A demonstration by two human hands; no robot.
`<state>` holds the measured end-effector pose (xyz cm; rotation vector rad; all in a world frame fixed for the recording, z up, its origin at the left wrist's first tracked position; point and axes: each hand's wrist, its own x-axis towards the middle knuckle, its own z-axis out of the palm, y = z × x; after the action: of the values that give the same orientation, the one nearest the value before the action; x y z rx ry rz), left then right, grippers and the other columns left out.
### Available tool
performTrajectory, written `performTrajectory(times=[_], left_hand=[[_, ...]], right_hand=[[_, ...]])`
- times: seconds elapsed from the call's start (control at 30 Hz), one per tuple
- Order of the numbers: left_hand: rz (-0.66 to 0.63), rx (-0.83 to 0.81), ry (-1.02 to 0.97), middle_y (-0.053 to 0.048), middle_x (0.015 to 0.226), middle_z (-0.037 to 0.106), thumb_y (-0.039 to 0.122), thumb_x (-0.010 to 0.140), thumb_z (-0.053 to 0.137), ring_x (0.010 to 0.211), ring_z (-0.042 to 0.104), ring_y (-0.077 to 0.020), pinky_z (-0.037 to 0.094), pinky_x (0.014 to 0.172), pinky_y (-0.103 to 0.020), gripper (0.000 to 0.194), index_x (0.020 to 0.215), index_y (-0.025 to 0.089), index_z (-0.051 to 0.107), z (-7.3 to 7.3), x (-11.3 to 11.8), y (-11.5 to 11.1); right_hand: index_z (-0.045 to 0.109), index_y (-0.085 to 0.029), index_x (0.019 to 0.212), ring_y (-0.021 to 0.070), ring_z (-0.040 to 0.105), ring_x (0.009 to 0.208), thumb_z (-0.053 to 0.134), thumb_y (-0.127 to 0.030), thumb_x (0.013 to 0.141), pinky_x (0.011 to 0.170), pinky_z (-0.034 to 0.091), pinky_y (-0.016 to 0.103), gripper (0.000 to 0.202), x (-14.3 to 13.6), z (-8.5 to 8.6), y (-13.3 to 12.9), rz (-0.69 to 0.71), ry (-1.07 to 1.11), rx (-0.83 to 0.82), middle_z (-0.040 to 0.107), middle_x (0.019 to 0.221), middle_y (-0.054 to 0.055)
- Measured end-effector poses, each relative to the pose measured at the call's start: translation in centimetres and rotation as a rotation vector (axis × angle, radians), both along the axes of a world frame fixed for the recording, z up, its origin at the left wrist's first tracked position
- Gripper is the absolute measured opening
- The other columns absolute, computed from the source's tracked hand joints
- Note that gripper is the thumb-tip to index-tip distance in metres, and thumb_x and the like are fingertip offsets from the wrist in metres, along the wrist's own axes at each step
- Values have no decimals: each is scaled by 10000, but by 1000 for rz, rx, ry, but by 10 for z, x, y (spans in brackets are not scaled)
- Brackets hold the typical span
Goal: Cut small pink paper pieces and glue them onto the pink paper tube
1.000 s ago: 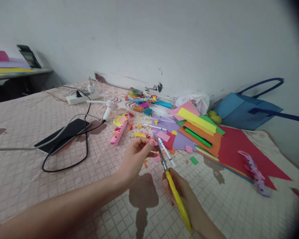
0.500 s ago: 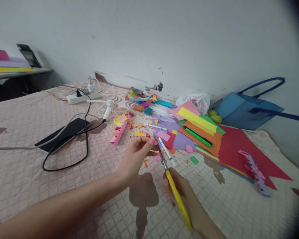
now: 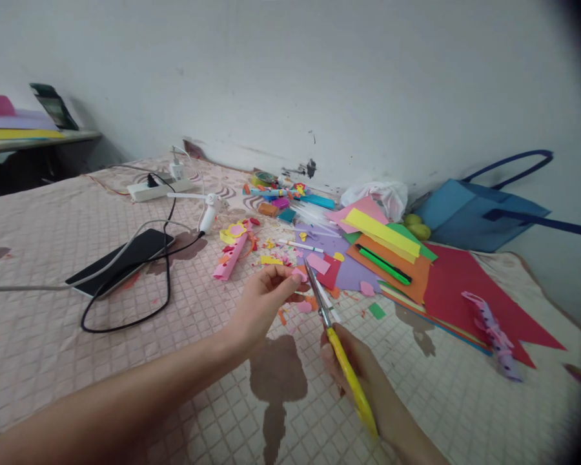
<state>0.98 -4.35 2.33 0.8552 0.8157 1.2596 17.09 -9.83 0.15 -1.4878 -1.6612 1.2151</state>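
L hand [image 3: 261,302] had a small pink paper bit [image 3: 299,274] pinched btwn thumb & fingers, held up over the near-middle of the table. R hand [image 3: 357,360], to its right & nearer, was wrapped round the yellow handle of the scissors [image 3: 340,349], blades pointing far & a little left, tips just beside the pink bit (couldn't tell if they touched it). Cloth [image 3: 208,303] below had paper scraps, incl. a green square [image 3: 376,311] right of the blades. Left of the hands: pink paper roll [image 3: 224,269], then glue gun [image 3: 210,216] & a flat black device [image 3: 146,250] w/ cords across it; power strip [image 3: 159,189] farther off. To the right: orange sheet [image 3: 414,284] w/ a green cutter or pen on it, then red sheet [image 3: 458,297]; far right, blue bag [image 3: 465,213] by the wall.
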Motion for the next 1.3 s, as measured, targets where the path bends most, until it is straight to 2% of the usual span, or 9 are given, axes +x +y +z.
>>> performTrajectory(times=[0.17, 0.37, 0.6, 0.73, 0.87, 1.13, 1.3], left_hand=[[-52, -14, 27, -28, 699, 644, 260, 732, 657, 645, 608, -112, 494, 656, -263, 168, 744, 130, 552, 0, -3, 4], [-68, -15, 78, -22, 677, 640, 240, 732, 654, 615, 601, -105, 492, 640, -256, 154, 749, 135, 543, -2, -3, 7], [-129, -30, 74, -24, 695, 649, 256, 740, 653, 634, 610, -105, 490, 643, -250, 162, 765, 131, 554, -4, -3, 7], [-166, -43, 81, -32, 713, 661, 277, 739, 657, 668, 628, -119, 493, 649, -254, 176, 767, 138, 552, -6, -1, 4], [-192, -46, 111, -49, 732, 666, 276, 731, 664, 688, 632, -128, 492, 639, -251, 179, 729, 137, 551, -7, 1, 1], [-232, -64, 152, -45, 731, 660, 278, 735, 655, 660, 613, -110, 485, 641, -245, 167, 728, 132, 573, -10, 4, -2], [-301, -29, 261, -56, 726, 657, 277, 754, 625, 671, 622, -132, 485, 636, -255, 147, 742, 134, 591, -15, 6, -4]], right_hand=[[411, -204, 690, 87, 351, 484, 506, -484, 781, 414, 330, 203, 309, 13, 8, 4, 41, -23, 2, 391, 599, -43], [438, -202, 703, 90, 331, 486, 498, -474, 802, 428, 314, 211, 296, 25, 13, 7, 100, -41, -9, 369, 576, -50], [437, -205, 701, 86, 324, 449, 496, -549, 774, 399, 301, 210, 356, 25, 10, 9, 80, -6, -31, 353, 535, -62], [445, -202, 749, 78, 309, 421, 441, -631, 771, 382, 293, 203, 430, 27, 0, 9, 78, 74, -56, 319, 516, -78], [446, -201, 790, 80, 339, 419, 427, -662, 760, 391, 313, 210, 463, 30, -6, 8, 17, 137, -59, 349, 538, -74], [418, -203, 728, 87, 363, 438, 498, -524, 773, 420, 348, 222, 333, 27, 6, 9, -12, 176, -47, 368, 515, -75], [439, -200, 758, 79, 380, 460, 579, -381, 730, 420, 349, 209, 231, 21, 11, 11, -156, 203, -3, 426, 567, -62]])
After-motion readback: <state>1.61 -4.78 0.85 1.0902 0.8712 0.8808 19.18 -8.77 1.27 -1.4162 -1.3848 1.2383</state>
